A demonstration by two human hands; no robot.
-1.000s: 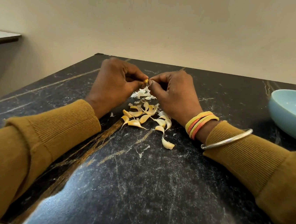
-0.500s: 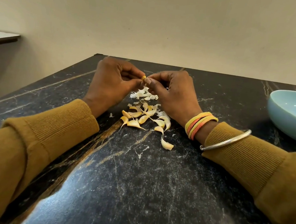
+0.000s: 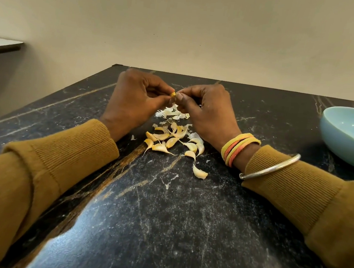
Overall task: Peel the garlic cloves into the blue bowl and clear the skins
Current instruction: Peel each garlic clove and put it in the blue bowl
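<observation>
Two hands pinch one small yellowish garlic clove [image 3: 172, 94] above a black, white-veined marble tabletop [image 3: 185, 211].

The left hand [image 3: 135, 101] and right hand [image 3: 206, 113] meet over the far middle of the tabletop, and their fingers [image 3: 159, 86] are curled and clamped on the clove from both sides. Only its rounded, matte yellow tip shows; the rest is hidden between the fingertips. Below lie papery white skins [image 3: 171, 113], then a loose heap of curved cream-yellow cloves [image 3: 171, 139] with thin pointed tails. A smooth, pale blue glazed bowl [image 3: 350, 139] stands well apart at the right and is cut off by the frame edge. Ribbed mustard sleeves [image 3: 67, 150] rest on the glossy stone. The right wrist wears yellow-and-orange thread bands [image 3: 239, 148] and a silver metal bangle [image 3: 270, 167].
</observation>
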